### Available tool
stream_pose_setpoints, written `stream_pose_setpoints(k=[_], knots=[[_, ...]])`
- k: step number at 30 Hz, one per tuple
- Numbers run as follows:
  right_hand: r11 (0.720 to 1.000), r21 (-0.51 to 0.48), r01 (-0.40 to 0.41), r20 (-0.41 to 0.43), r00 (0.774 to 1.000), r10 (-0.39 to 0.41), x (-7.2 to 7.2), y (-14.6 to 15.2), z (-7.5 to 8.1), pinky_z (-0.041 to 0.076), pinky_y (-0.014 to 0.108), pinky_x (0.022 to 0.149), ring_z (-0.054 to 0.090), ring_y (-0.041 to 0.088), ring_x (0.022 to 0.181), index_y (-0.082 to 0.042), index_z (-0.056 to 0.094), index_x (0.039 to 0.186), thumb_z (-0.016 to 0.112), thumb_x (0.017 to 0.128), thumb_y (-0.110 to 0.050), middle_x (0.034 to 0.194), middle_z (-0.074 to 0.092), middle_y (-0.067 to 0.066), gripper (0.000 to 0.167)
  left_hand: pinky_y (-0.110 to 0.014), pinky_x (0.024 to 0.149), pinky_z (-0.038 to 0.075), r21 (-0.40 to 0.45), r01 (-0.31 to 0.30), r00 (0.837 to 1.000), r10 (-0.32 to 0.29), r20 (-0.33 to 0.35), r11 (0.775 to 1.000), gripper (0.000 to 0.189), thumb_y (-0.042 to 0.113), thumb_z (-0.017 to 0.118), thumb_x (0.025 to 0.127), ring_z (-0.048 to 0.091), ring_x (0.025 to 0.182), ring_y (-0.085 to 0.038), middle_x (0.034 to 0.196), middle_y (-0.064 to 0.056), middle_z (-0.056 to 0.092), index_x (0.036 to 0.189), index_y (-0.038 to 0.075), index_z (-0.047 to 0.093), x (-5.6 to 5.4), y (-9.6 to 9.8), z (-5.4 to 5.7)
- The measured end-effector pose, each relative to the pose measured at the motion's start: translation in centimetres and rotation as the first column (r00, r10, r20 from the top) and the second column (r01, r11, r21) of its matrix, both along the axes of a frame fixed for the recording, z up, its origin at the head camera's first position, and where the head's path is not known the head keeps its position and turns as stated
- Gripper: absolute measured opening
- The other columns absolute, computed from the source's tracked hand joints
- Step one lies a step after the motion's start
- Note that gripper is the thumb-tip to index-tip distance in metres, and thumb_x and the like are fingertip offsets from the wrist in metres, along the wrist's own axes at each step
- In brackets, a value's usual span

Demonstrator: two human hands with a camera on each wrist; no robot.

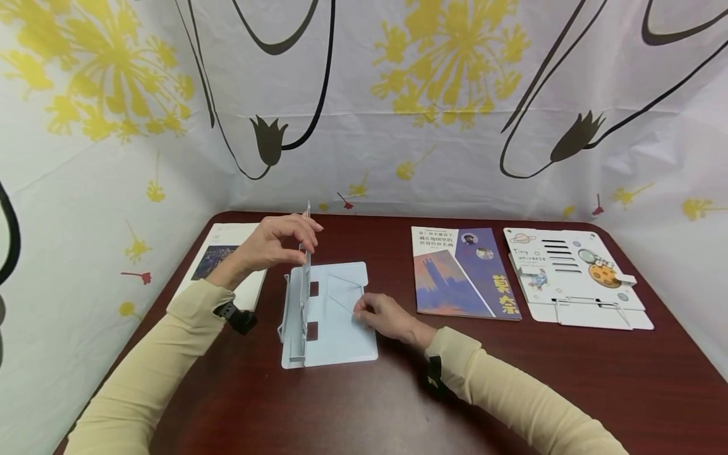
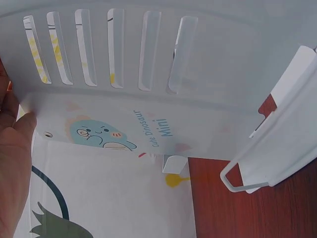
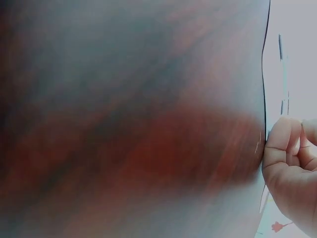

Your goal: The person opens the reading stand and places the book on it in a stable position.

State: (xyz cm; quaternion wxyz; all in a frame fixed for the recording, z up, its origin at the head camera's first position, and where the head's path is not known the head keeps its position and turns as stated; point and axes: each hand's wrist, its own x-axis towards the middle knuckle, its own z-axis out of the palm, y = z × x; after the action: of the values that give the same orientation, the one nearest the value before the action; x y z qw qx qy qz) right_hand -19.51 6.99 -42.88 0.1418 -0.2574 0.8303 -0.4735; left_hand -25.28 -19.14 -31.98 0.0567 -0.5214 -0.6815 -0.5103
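Observation:
A pale blue metal book stand [image 1: 344, 341] is on the table, one panel lying flat and the other standing upright, edge-on in the head view. My left hand [image 1: 279, 240] pinches the top of the upright panel between thumb and fingers. In the left wrist view that panel [image 2: 213, 124] shows slots and a printed dinosaur. At the flat panel's right edge, my right hand [image 1: 383, 316] has thumb and fingertips pinched together on the thin wire support [image 1: 344, 279]. The right wrist view shows the curled fingers of that hand [image 3: 290, 168] beside the table; the wire is hard to make out there.
A white book [image 1: 250, 287] lies behind my left forearm. To the right are a purple and white book [image 1: 455, 272] and a second, white printed book stand [image 1: 574, 272], folded flat. A patterned cloth [image 1: 352, 82] surrounds the dark red table [image 1: 398, 404].

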Motion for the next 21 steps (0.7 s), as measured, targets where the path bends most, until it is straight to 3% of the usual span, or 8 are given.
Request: stream_pose_setpoints(k=[5,14,21], knots=[[0.999,-0.049,0.009,0.062,0.998,-0.006,0.02,-0.12,-0.15,0.046,0.021,0.056,0.053,0.012,0.063,0.003,0.062,0.087,0.059,0.091,-0.004,0.076,0.059,0.009,0.009,-0.034,0.112,0.028,-0.004,-0.001,1.000,0.001,0.001,1.000,0.031,0.033,0.075,0.077,0.056,0.112,-0.014,0.087,-0.010,0.065,0.080,0.003,0.068,-0.03,0.16,0.05],[0.996,-0.082,0.033,0.102,0.994,-0.024,0.11,0.00,-0.02,0.049,0.024,0.057,0.054,0.013,0.064,0.004,0.063,0.086,0.061,0.089,-0.002,0.077,0.060,0.009,0.007,-0.037,0.114,0.025,-0.019,-0.003,1.000,0.003,0.002,1.000,0.034,0.036,0.074,0.076,0.055,0.112,-0.013,0.086,-0.016,0.064,0.079,0.003,0.067,0.00,0.54,0.07],[0.989,-0.143,0.027,0.165,0.986,-0.003,-0.19,0.23,-0.33,0.052,0.029,0.058,0.054,0.014,0.063,0.008,0.064,0.089,0.063,0.088,-0.002,0.079,0.062,0.017,0.010,-0.036,0.114,0.025,-0.038,-0.002,1.000,0.002,-0.012,0.999,0.040,0.041,0.072,0.077,0.055,0.113,-0.011,0.087,-0.007,0.065,0.079,0.002,0.066,-0.02,1.00,-0.05]])
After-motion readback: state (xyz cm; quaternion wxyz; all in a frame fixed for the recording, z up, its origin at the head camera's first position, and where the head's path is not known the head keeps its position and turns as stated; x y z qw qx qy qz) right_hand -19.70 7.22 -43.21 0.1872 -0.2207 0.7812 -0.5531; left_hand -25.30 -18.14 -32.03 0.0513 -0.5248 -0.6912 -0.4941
